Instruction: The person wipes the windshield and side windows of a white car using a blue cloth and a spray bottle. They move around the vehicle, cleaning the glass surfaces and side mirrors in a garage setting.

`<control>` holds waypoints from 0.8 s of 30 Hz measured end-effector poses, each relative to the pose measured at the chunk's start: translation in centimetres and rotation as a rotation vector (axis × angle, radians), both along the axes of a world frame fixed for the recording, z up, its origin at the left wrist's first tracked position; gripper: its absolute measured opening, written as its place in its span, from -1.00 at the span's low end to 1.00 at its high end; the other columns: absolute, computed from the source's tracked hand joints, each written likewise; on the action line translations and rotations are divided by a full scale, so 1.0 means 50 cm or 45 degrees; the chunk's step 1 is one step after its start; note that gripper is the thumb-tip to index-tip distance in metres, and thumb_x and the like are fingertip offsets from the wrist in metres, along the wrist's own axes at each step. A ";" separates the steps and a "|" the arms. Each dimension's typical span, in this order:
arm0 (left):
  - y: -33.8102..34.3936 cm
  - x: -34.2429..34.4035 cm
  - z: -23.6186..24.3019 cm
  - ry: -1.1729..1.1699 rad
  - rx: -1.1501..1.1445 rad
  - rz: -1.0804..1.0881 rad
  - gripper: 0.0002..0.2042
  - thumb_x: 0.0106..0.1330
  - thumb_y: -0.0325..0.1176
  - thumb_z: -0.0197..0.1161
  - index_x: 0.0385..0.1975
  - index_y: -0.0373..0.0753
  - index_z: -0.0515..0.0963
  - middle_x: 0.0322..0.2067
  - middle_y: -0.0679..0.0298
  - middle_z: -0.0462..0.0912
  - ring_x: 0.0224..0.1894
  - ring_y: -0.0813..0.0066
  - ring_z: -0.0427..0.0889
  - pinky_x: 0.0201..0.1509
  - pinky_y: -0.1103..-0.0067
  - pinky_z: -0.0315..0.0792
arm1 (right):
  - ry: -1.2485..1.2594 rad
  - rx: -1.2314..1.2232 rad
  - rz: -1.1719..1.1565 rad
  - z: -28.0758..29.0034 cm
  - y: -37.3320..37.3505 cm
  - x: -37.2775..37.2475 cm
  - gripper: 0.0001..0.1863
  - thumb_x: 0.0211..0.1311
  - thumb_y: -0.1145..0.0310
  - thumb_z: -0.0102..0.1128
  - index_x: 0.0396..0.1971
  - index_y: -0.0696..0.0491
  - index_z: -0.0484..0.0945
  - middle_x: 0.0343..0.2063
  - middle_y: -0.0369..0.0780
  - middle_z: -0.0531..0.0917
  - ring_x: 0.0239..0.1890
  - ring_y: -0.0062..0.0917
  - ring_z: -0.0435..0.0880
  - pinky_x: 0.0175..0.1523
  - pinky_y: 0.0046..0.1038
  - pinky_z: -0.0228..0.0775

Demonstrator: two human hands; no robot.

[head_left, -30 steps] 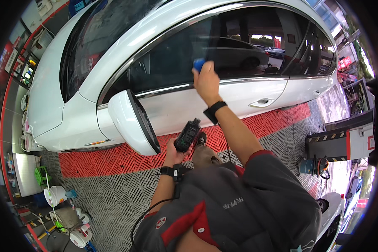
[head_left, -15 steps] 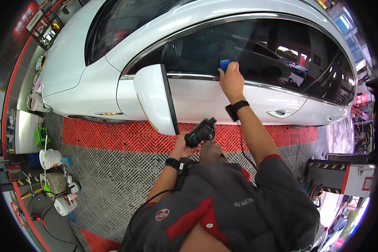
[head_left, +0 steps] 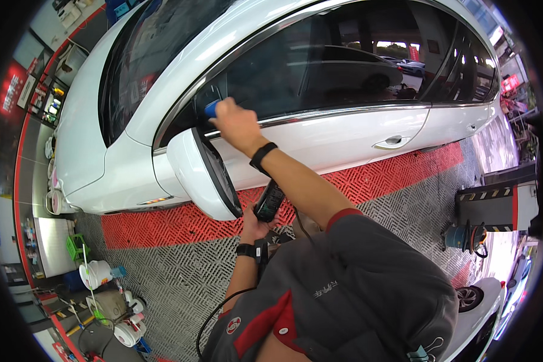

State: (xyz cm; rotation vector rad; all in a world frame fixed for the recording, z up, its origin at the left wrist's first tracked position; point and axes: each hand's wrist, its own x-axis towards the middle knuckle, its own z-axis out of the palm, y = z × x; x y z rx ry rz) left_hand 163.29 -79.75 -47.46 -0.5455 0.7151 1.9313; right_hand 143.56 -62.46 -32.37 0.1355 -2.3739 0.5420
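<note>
My right hand (head_left: pixel 238 125) is closed around a small blue applicator block (head_left: pixel 212 108). It presses the block to the front corner of the dark front side window (head_left: pixel 265 84), just above the white wing mirror (head_left: pixel 194 175). The block's far side is hidden by my fingers and the glass. Below the mirror, my left hand (head_left: pixel 257 224) grips a dark bottle (head_left: pixel 269 202), tilted upward. The bottle's top is partly covered by my right forearm. The white car (head_left: pixel 320 142) stands side-on in front of me.
Red and grey grid tiles (head_left: pixel 181 265) cover the floor. Buckets, including a white bucket (head_left: pixel 96 274), and a green stool (head_left: pixel 76 247) stand at left. A cable (head_left: pixel 214 311) hangs by my left arm. A striped cabinet (head_left: pixel 489 208) and a second white car (head_left: pixel 473 308) are at right.
My right hand has slid the blue block leftward along the window, from beside the middle to its front corner. My left hand still holds the bottle near the mirror. The view has turned.
</note>
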 end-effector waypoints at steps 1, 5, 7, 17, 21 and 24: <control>-0.003 -0.001 0.002 0.017 -0.008 -0.001 -0.33 0.54 0.10 -0.18 0.12 -0.48 0.56 -0.21 -0.11 0.77 -0.29 0.05 0.79 -0.19 0.20 0.76 | 0.003 0.014 -0.113 0.031 0.029 0.022 -0.51 0.26 0.11 0.48 -0.15 0.15 0.41 -0.24 -0.05 0.60 -0.35 -0.07 0.76 -0.33 -0.10 0.63; -0.020 0.003 0.005 -0.014 0.051 0.016 -0.37 0.52 0.03 -0.17 0.16 -0.45 0.55 -0.21 -0.10 0.76 -0.34 0.09 0.76 -0.23 0.27 0.74 | -0.231 -0.542 -0.550 0.135 0.222 0.144 -0.46 0.28 0.04 0.50 -0.16 0.16 0.41 -0.25 0.02 0.61 -0.45 0.00 0.71 -0.32 -0.10 0.61; -0.026 0.005 0.008 -0.088 -0.062 0.044 -0.37 0.52 0.04 -0.17 0.16 -0.45 0.56 -0.20 -0.10 0.76 -0.34 0.09 0.76 -0.22 0.29 0.74 | -0.152 -0.492 -0.835 0.151 0.267 0.164 -0.53 0.34 0.17 0.47 -0.21 0.18 0.35 -0.26 0.05 0.61 -0.37 0.00 0.73 -0.32 -0.07 0.59; 0.006 -0.028 0.029 0.045 0.114 -0.048 -0.36 0.53 0.07 -0.15 0.15 -0.45 0.57 -0.18 -0.06 0.77 -0.29 0.13 0.79 -0.21 0.26 0.77 | -0.093 -0.079 -0.115 0.198 0.058 0.034 -0.59 0.34 0.18 0.41 -0.16 0.18 0.42 -0.22 0.07 0.62 -0.35 0.07 0.75 -0.26 -0.09 0.67; 0.018 -0.028 0.035 0.118 -0.032 -0.088 -0.38 0.51 0.00 -0.18 0.17 -0.46 0.55 -0.21 -0.08 0.76 -0.33 0.15 0.77 -0.27 0.33 0.73 | 0.074 -0.079 -0.483 0.295 0.264 0.093 -0.54 0.36 0.15 0.38 -0.12 0.22 0.38 -0.19 0.02 0.59 -0.39 0.00 0.75 -0.32 -0.08 0.64; 0.026 -0.030 0.044 -0.003 -0.110 -0.014 -0.38 0.50 -0.01 -0.18 0.16 -0.50 0.54 -0.22 -0.07 0.77 -0.35 0.16 0.76 -0.28 0.34 0.74 | 0.125 -0.138 -0.618 0.258 0.264 0.089 -0.52 0.41 0.10 0.35 -0.10 0.22 0.39 -0.26 0.05 0.59 -0.43 0.06 0.73 -0.37 -0.04 0.63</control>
